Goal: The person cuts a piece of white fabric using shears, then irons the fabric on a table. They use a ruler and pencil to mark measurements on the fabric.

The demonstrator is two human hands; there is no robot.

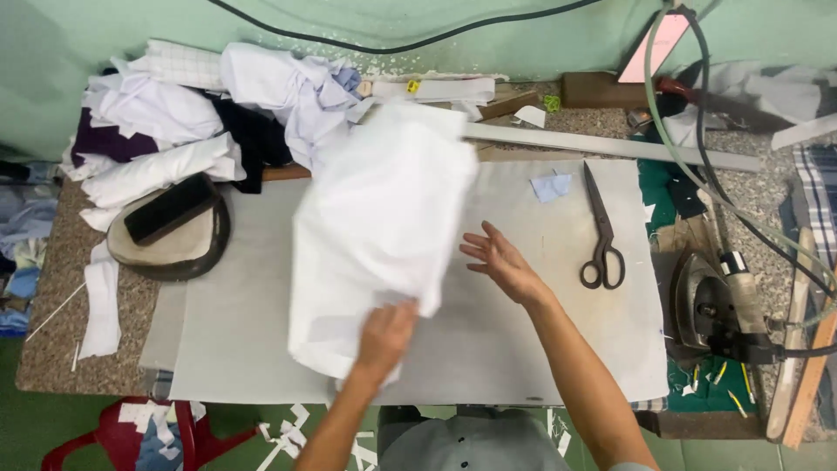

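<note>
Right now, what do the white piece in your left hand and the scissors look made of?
White piece: thin woven cloth, matte; it drapes and folds softly in the left hand. Scissors: dark metal, dull finish, probably steel; rigid blades and looped handles.

matt white cloth (375,218), dark metal scissors (602,231)

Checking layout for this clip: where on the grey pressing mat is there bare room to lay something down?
Bare mat lies left of the white cloth held by the left hand, and between the open right hand and the scissors, down to the near edge. The back-left corner is crowded with piled fabric; the iron fills the right edge.
</note>
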